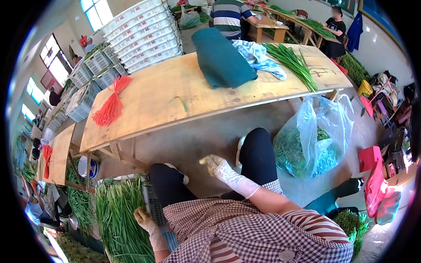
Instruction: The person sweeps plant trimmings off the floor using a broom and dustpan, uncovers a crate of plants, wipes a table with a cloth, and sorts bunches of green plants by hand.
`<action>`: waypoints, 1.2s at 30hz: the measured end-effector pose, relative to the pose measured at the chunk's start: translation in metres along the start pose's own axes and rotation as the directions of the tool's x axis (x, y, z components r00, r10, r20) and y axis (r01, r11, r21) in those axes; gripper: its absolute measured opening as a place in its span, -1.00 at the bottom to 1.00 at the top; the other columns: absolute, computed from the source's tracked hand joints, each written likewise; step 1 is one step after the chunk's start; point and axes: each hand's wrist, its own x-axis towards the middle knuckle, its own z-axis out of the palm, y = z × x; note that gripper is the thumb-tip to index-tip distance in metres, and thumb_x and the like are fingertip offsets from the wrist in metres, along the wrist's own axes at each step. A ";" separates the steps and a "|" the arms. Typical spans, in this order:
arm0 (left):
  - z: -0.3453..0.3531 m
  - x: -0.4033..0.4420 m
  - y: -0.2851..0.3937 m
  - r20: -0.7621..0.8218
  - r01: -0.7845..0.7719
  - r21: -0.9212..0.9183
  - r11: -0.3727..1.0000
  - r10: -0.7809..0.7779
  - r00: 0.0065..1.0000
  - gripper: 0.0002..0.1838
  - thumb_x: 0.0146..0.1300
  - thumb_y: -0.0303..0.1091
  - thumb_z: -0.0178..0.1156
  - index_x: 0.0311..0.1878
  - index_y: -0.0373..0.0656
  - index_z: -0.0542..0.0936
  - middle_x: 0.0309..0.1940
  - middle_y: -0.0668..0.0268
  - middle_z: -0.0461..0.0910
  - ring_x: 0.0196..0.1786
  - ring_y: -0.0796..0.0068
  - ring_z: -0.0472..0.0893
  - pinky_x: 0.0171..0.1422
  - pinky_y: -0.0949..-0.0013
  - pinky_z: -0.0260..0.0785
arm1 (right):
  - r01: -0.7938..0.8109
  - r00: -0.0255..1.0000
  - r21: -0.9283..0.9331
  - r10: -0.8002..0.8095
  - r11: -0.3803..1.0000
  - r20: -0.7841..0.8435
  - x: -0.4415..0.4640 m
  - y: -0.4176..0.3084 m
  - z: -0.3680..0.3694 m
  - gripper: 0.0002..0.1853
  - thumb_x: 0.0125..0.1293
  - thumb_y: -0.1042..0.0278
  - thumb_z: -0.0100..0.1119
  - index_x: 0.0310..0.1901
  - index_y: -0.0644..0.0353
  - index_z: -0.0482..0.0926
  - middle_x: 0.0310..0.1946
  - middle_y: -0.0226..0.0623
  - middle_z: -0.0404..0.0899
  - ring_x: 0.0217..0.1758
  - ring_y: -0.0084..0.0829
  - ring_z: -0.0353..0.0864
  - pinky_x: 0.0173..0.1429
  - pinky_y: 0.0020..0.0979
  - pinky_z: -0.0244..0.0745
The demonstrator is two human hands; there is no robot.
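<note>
Head cam: the left hand (148, 222) is right at the edge of the long greens (117, 210), which lie in a crate (152, 200) beside the left leg (168, 182), probably for easy reach. Can't tell if it's pinching any. The right hand (218, 168) is loosely curled, nothing visible in it. Red strips (109, 107) lie bunched on the bench (153, 96), I guess so they don't scatter.

And there it is, beyond the desk (153, 105) at its far edge: white stacked crates (142, 37), red characters (128, 15) on their sides! They look like 川妹, repeated crate after crate down the stack, the second character less crisp.
</note>
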 end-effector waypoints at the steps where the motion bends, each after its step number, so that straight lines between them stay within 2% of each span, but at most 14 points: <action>1: 0.007 0.004 0.008 0.024 -0.027 -0.018 0.999 0.027 0.999 -0.84 0.41 -0.34 -0.05 -0.11 -0.19 0.46 -0.51 0.46 0.35 -0.51 0.68 0.28 -0.39 0.59 0.21 | 0.115 0.993 -0.088 -0.117 0.989 -0.015 -0.008 -0.026 0.003 -0.72 0.41 0.19 -0.03 -0.07 0.18 0.55 -0.47 -0.40 0.58 -0.38 -0.50 0.52 -0.22 -0.49 0.44; 3: 0.015 0.012 0.022 0.065 -0.078 -0.054 0.995 0.081 0.995 -0.83 0.39 -0.36 -0.01 -0.04 -0.19 0.46 -0.39 0.44 0.40 -0.37 0.63 0.39 -0.22 0.53 0.32 | 0.331 0.938 -0.263 -0.346 0.906 -0.010 -0.023 -0.079 0.004 -0.73 0.37 0.35 0.04 0.07 0.18 0.49 -0.43 -0.47 0.55 -0.36 -0.58 0.50 -0.21 -0.55 0.44; 5: 0.033 0.017 0.039 0.133 -0.081 -0.075 0.994 0.090 0.987 -0.80 0.35 -0.42 0.05 0.01 -0.20 0.46 -0.33 0.42 0.43 -0.31 0.62 0.41 -0.17 0.52 0.35 | 0.493 0.785 -0.550 -0.617 0.674 -0.052 -0.017 -0.103 -0.015 -0.66 0.28 0.40 0.16 0.10 0.12 0.49 -0.41 -0.39 0.52 -0.37 -0.57 0.49 -0.16 -0.56 0.46; 7: 0.057 0.015 0.056 0.161 -0.108 -0.051 0.993 0.115 0.980 -0.78 0.33 -0.43 0.07 0.02 -0.20 0.46 -0.31 0.41 0.45 -0.29 0.62 0.43 -0.15 0.52 0.36 | 0.469 0.675 -0.718 -0.733 0.514 -0.083 -0.021 -0.133 -0.041 -0.65 0.26 0.42 0.18 0.10 0.12 0.50 -0.40 -0.39 0.53 -0.33 -0.56 0.52 -0.13 -0.55 0.46; 9: 0.081 0.013 0.068 0.185 -0.093 -0.118 0.989 0.114 0.976 -0.77 0.29 -0.44 0.12 0.00 -0.22 0.47 -0.26 0.38 0.51 -0.23 0.60 0.48 -0.07 0.51 0.38 | 0.430 0.646 -0.734 -0.747 0.525 -0.157 -0.011 -0.139 -0.070 -0.68 0.25 0.42 0.19 0.06 0.13 0.53 -0.38 -0.36 0.58 -0.42 -0.57 0.57 -0.27 -0.55 0.48; 10: 0.092 0.010 0.081 0.232 -0.161 -0.069 0.984 0.173 0.957 -0.77 0.28 -0.45 0.13 -0.01 -0.23 0.48 -0.24 0.36 0.52 -0.21 0.58 0.49 -0.05 0.49 0.38 | 0.400 0.719 -0.620 -0.651 0.675 -0.245 -0.015 -0.150 -0.072 -0.70 0.23 0.41 0.21 0.02 0.11 0.56 -0.39 -0.29 0.61 -0.60 -0.59 0.54 -0.46 -0.54 0.46; 12: 0.121 0.010 0.102 0.297 -0.263 -0.018 0.965 0.257 0.920 -0.78 0.26 -0.48 0.14 -0.03 -0.25 0.50 -0.20 0.32 0.53 -0.18 0.54 0.51 -0.02 0.46 0.39 | 0.319 0.744 -0.725 -0.635 0.611 -0.207 -0.011 -0.173 -0.066 -0.73 0.25 0.38 0.19 -0.01 0.08 0.57 -0.44 -0.23 0.60 -0.70 -0.53 0.51 -0.56 -0.48 0.43; 13: 0.136 0.012 0.110 0.316 -0.293 -0.010 0.956 0.281 0.906 -0.78 0.25 -0.50 0.15 -0.04 -0.26 0.51 -0.18 0.30 0.54 -0.17 0.53 0.51 0.00 0.45 0.39 | 0.251 0.766 -0.797 -0.616 0.549 -0.183 -0.004 -0.182 -0.059 -0.74 0.24 0.36 0.18 -0.02 0.09 0.57 -0.43 -0.21 0.60 -0.66 -0.46 0.56 -0.53 -0.43 0.45; 16: 0.191 0.016 0.139 0.363 -0.402 -0.067 0.913 0.398 0.843 -0.80 0.23 -0.57 0.15 -0.06 -0.26 0.53 -0.14 0.31 0.51 -0.19 0.57 0.51 -0.07 0.51 0.46 | 0.380 0.556 -0.913 -0.825 0.148 0.097 0.060 -0.179 -0.027 -0.76 0.16 0.26 0.20 -0.14 0.11 0.57 -0.45 -0.16 0.56 -0.40 -0.15 0.59 -0.33 -0.23 0.50; 24: 0.231 -0.005 0.137 0.558 -0.160 -0.128 0.979 0.205 0.804 -0.78 0.25 -0.64 0.08 -0.04 -0.28 0.49 -0.17 0.29 0.51 -0.25 0.64 0.49 -0.10 0.58 0.39 | 0.014 0.823 -0.979 -0.553 -0.206 0.128 0.201 -0.163 0.040 -0.84 0.12 0.29 0.12 -0.37 0.19 0.51 -0.52 -0.16 0.53 -0.42 -0.22 0.59 -0.39 -0.27 0.47; 26: 0.222 -0.005 0.125 0.535 -0.227 -0.104 0.968 0.247 0.808 -0.79 0.21 -0.62 0.13 -0.07 -0.27 0.51 -0.21 0.29 0.54 -0.26 0.63 0.50 -0.11 0.56 0.40 | 0.078 0.664 -0.897 -0.648 -0.435 0.373 0.194 -0.132 0.032 -0.88 0.11 0.32 0.10 -0.41 0.17 0.50 -0.55 -0.20 0.49 -0.45 -0.24 0.56 -0.42 -0.29 0.45; 28: 0.212 -0.003 0.102 0.496 -0.170 -0.142 0.975 0.219 0.840 -0.80 0.18 -0.62 0.17 -0.12 -0.26 0.54 -0.21 0.28 0.58 -0.23 0.59 0.54 -0.08 0.53 0.42 | 0.223 0.578 -0.848 -0.635 -0.482 0.513 0.150 -0.118 0.026 -0.91 0.10 0.33 0.08 -0.45 0.14 0.48 -0.56 -0.24 0.45 -0.49 -0.26 0.53 -0.45 -0.29 0.43; 31: 0.199 -0.004 0.085 0.530 0.017 -0.138 0.990 0.059 0.846 -0.81 0.21 -0.63 0.12 -0.09 -0.28 0.53 -0.21 0.32 0.56 -0.22 0.61 0.53 -0.04 0.54 0.41 | 0.430 0.823 -0.895 -0.355 -0.119 0.443 0.072 -0.112 0.035 -0.89 0.13 0.30 0.09 -0.43 0.11 0.53 -0.44 -0.23 0.54 -0.46 -0.27 0.56 -0.45 -0.30 0.44; 36: 0.200 -0.006 0.091 0.598 0.078 -0.128 0.989 0.014 0.802 -0.80 0.23 -0.64 0.09 -0.09 -0.27 0.53 -0.21 0.35 0.53 -0.23 0.65 0.50 -0.04 0.55 0.40 | 0.381 0.914 -0.906 -0.221 0.183 0.340 0.038 -0.051 -0.041 -0.83 0.21 0.24 0.06 -0.34 0.15 0.54 -0.43 -0.17 0.52 -0.33 -0.13 0.56 -0.28 -0.18 0.47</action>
